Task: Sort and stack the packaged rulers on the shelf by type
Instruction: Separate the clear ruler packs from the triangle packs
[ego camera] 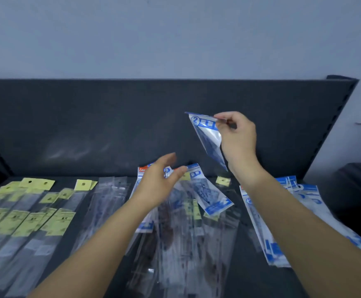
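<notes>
The right grip [237,134] pinches a blue-and-white ruler packet [207,136] by its top corner, raised above the shelf [89,125]. The left grip [160,181] hovers released over the mixed pile [186,222], seemingly touching nothing.

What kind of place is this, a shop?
Probably a stationery shop or stockroom. A dark display shelf holds many same-looking yellow-labelled ruler packs with hanging holes, blue-and-white packs lie grouped at right, and the right hand holds a lifted pack.

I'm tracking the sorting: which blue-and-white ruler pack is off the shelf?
The pack pinched at its top by the right hand, hanging in the air; the other blue-and-white packs lie on the shelf.
</notes>
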